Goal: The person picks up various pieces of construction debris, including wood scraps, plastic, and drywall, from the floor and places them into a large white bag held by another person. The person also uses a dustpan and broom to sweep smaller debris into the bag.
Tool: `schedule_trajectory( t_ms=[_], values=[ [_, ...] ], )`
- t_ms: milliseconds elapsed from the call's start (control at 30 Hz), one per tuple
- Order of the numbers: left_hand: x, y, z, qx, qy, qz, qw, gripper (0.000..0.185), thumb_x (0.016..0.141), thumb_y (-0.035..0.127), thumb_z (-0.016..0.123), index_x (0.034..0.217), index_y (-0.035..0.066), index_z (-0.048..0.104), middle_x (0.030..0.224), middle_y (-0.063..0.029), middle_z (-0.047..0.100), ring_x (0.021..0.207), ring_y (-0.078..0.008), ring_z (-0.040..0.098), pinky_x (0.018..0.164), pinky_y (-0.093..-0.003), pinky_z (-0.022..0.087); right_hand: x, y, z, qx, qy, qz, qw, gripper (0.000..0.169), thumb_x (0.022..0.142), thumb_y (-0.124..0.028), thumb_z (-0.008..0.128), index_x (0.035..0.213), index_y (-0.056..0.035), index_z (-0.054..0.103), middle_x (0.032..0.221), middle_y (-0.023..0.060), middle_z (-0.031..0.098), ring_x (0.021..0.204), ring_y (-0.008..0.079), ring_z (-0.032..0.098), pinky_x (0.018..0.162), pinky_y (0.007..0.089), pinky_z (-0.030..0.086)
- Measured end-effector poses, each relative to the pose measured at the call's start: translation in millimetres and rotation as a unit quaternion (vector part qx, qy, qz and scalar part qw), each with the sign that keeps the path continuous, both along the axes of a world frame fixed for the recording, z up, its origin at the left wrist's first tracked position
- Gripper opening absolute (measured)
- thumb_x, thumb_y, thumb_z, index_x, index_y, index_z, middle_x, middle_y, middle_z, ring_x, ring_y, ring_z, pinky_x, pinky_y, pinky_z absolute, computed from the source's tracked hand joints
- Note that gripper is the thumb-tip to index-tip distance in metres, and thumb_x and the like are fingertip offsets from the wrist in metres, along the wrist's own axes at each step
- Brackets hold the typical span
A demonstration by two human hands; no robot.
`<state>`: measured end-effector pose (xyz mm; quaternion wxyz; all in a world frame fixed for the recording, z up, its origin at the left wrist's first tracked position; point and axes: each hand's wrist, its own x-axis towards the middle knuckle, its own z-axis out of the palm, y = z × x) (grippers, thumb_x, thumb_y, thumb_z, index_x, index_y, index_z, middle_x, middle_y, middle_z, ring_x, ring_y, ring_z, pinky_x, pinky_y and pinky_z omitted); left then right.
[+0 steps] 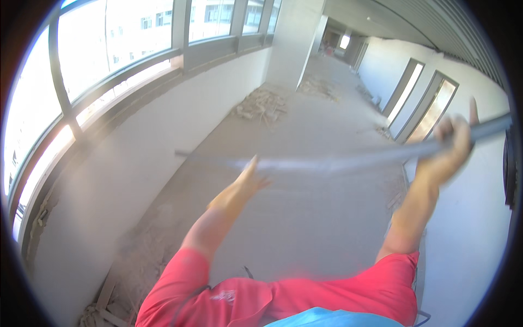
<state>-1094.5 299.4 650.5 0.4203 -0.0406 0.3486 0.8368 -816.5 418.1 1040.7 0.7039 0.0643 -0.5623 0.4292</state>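
A long, thin grey bar, blurred by motion, spans the view from near the left wall to the right edge; its material cannot be told. My right hand (pixel 455 137) is closed around the grey bar (pixel 367 158) towards its right end, with one finger pointing up. Near the bar's left part is my left hand (pixel 254 175), its thumb raised and its fingers apart and blurred. Whether the left palm touches the bar cannot be told.
Rubble (pixel 261 107) lies along the foot of the left wall (pixel 171 126), below large windows. More debris (pixel 139 265) lies at the lower left. A square pillar (pixel 292 45) stands ahead. The right wall (pixel 461 229) has narrow framed openings.
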Motion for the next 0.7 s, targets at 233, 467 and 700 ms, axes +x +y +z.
schedule_trajectory(
  t_ms=[233,467,700],
  values=[
    [125.0,136.0,151.3,0.051,0.537,-0.28,0.794,0.091,0.093,0.054,0.058,0.159,0.016,0.008,0.161,-0.0167,0.024,0.145,-0.0361,0.03,0.116,-0.0464,0.031,-159.9,300.7,-116.8,0.204,-0.645,-0.552,0.488,0.072,0.077,-0.046,0.078,0.134,-0.006,0.057,0.134,0.0183,0.06,0.13,0.0343,0.052,0.108,0.044,0.041],
    [97.2,-115.6,-159.9,-0.488,0.345,-0.167,0.784,0.08,0.089,0.048,0.066,0.147,-0.001,0.04,0.149,-0.0232,0.043,0.139,-0.0329,0.041,0.114,-0.0414,0.035,-194.2,168.1,-519.4,0.303,-0.898,0.051,0.314,0.06,0.08,-0.048,0.073,0.125,-0.0094,0.065,0.135,0.0148,0.06,0.125,0.0334,0.056,0.104,0.0464,0.046],
    [395.6,-393.0,-167.2,-0.748,0.01,0.182,0.638,0.062,0.092,0.035,0.064,0.134,-0.01,0.051,0.133,-0.0235,0.057,0.128,-0.0298,0.053,0.103,-0.038,0.044,-102.9,-30.1,-565.3,0.431,-0.735,0.475,0.221,0.056,0.088,-0.045,0.057,0.128,-0.0056,0.062,0.132,0.0174,0.06,0.125,0.0348,0.055,0.104,0.0438,0.045]
  ],
)
